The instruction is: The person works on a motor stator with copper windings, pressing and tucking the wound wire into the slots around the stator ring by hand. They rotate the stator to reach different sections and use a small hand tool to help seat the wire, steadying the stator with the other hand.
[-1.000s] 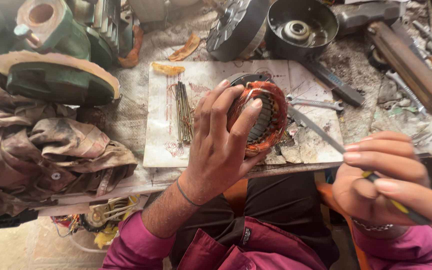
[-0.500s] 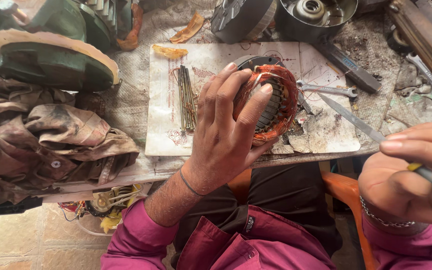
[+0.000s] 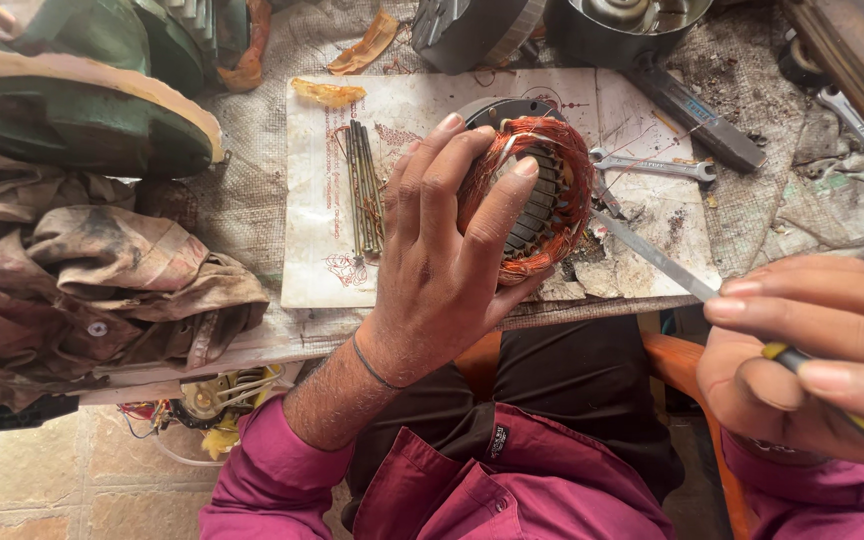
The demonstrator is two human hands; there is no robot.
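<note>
Right hand (image 3: 812,365) drifted lower, grip closed on half-hidden screwdriver (image 3: 832,400); left hand (image 3: 442,250) grips stator (image 3: 537,195).

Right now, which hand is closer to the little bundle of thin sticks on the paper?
Left. The left hand grips the copper-wound stator right beside the bundle of sticks; the right hand holds a tool far off to the side.

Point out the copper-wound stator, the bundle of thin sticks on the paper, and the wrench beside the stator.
copper-wound stator (image 3: 542,200): head view, on its slotted inner core.
bundle of thin sticks (image 3: 364,190): head view, on the bundle's middle.
wrench (image 3: 652,167): head view, on its shaft.
</note>
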